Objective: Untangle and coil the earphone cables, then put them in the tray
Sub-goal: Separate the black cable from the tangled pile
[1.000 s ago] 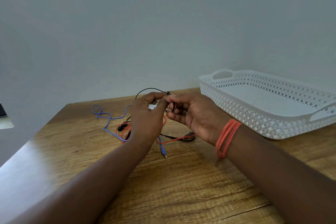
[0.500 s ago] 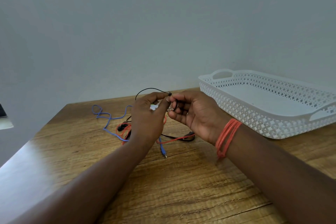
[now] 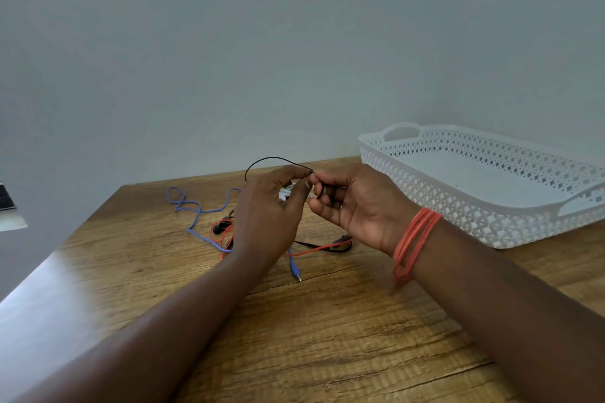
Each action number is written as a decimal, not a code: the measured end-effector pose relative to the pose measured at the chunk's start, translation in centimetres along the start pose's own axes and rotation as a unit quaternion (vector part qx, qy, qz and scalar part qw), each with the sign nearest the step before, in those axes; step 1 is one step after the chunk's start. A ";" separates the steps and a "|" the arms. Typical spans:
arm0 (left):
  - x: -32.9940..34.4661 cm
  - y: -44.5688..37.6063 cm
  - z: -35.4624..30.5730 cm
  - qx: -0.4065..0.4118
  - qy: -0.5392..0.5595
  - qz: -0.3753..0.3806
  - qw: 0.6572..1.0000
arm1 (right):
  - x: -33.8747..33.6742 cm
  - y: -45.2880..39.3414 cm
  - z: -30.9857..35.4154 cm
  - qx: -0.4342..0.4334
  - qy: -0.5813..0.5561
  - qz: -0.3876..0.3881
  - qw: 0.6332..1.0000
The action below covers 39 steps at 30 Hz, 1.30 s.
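My left hand (image 3: 266, 216) and my right hand (image 3: 353, 203) meet above the table, both pinching a thin black earphone cable (image 3: 275, 159) that arcs up behind my left fingers. A bit of white cable (image 3: 285, 193) shows between the hands. On the wood below lie a blue cable (image 3: 196, 209) trailing left with its plug (image 3: 295, 270) toward me, and a red cable (image 3: 314, 250) tangled with more black cable under my hands. The white lattice tray (image 3: 458, 206) stands to the right, with nothing in it.
The wooden table (image 3: 327, 337) meets a grey wall behind. An orange band (image 3: 412, 242) wraps my right wrist. The corner of a pale object (image 3: 9, 216) juts in at the left edge, off the table.
My right fingers have shifted a little to the right along the black cable. The hands otherwise stay in place.
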<state>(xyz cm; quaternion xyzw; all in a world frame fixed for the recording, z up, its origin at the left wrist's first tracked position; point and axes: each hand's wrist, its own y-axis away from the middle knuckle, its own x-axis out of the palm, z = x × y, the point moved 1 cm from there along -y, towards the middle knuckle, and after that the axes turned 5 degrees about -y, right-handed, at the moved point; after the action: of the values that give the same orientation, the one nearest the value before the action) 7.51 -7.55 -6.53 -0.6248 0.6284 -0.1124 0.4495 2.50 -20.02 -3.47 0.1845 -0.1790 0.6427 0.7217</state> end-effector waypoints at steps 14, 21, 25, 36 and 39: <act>-0.2 -0.3 -0.1 0.059 0.011 0.020 0.998 | -0.5 -0.1 0.6 -0.012 -0.021 -0.012 1.000; -1.1 -0.8 0.2 0.081 -0.027 0.097 0.992 | -1.5 -0.6 0.7 -0.001 0.128 0.004 0.992; -1.3 -0.7 -0.1 0.059 -0.027 0.125 0.990 | -2.1 -1.1 0.8 -0.005 0.183 -0.020 0.983; -1.2 0.3 -2.7 -0.033 0.204 0.225 0.952 | -2.1 -1.4 0.9 -0.070 0.206 0.025 0.976; -1.4 0.3 -2.9 -0.054 0.238 0.222 0.944 | -1.9 -1.4 0.9 -0.131 0.226 0.006 0.965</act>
<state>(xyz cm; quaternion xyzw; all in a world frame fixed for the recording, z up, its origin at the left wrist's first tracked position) 4.99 -7.45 -4.43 -0.4478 0.8450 -0.1209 0.2661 3.62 -22.26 -3.73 -0.0625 -0.0950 0.6431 0.7573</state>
